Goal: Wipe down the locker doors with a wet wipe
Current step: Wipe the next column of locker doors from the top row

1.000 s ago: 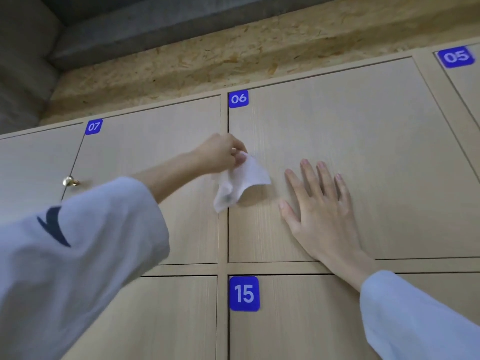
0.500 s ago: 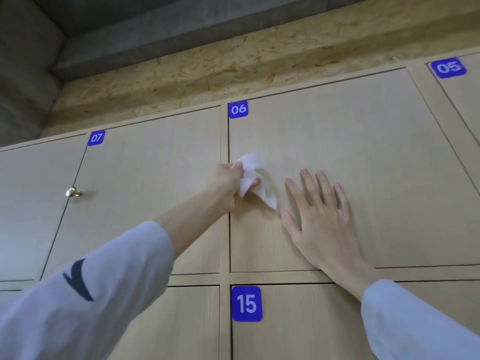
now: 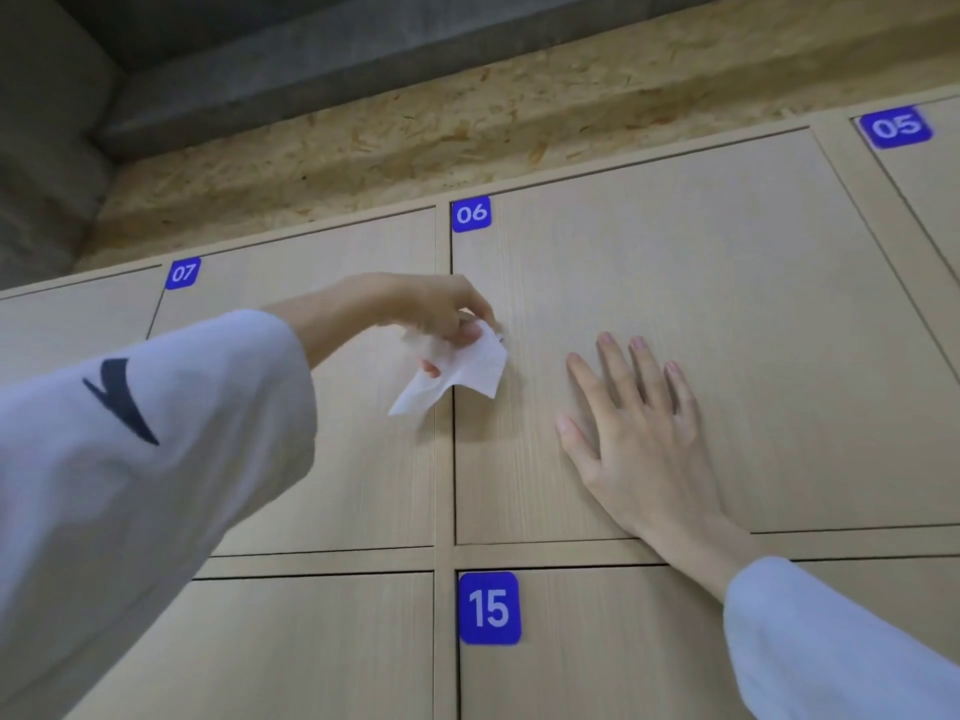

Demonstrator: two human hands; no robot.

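Wet wipe [image 3: 457, 368] pinched in your left hand [image 3: 431, 309] at door 06's [image 3: 727, 330] left edge | right hand [image 3: 634, 433] flat, fingers straight, on it

locker door 06 [image 3: 701, 324] sits in the top row, with door 07 [image 3: 332, 449] to its left and door 05 [image 3: 935, 200] to its right. door 15 [image 3: 597, 657] lies directly below 06. the right hand [image 3: 639, 439] lies flat on door 06, low and left of its middle. the left hand [image 3: 436, 309] holds the wet wipe [image 3: 457, 371] over the seam between 07 and 06, just left of the right hand.
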